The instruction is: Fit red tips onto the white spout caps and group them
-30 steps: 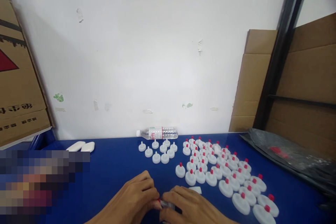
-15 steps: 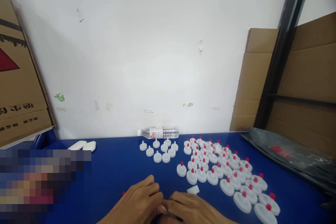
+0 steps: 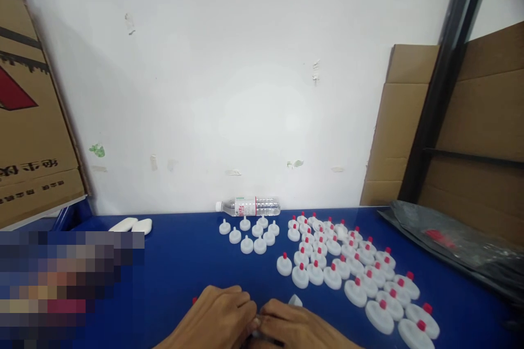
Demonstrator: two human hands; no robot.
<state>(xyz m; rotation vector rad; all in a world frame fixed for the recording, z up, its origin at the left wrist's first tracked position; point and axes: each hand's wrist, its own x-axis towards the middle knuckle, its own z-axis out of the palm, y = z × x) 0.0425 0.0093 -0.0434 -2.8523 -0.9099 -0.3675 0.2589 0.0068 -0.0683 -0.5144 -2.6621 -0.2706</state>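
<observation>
Both hands meet at the near edge of the blue table [image 3: 176, 262]. My left hand [image 3: 223, 313] is closed, its fingers curled toward the other hand. My right hand [image 3: 289, 323] is closed too, its fingertips beside the left thumb. Something small between them is mostly covered by the fingers, and I cannot make out what it is. Just behind the right knuckles lies a small whitish piece [image 3: 295, 300]. A red tip [image 3: 194, 300] shows past the left wrist. Ahead to the right stand many white round caps with red tips [image 3: 300, 277].
Several white nozzle caps without red tips [image 3: 246, 245] stand in front of a water bottle [image 3: 257, 206] lying by the wall. Two white oval pieces [image 3: 142, 226] lie at left. Grey plastic bags [image 3: 442, 245] and cardboard [image 3: 403, 125] flank the right side; a carton [image 3: 36, 136] stands left.
My left hand's raised knuckles have come down slightly, and both hands remain together. The whitish piece behind my right hand now looks turned and partly covered. The whole view has shifted a little.
</observation>
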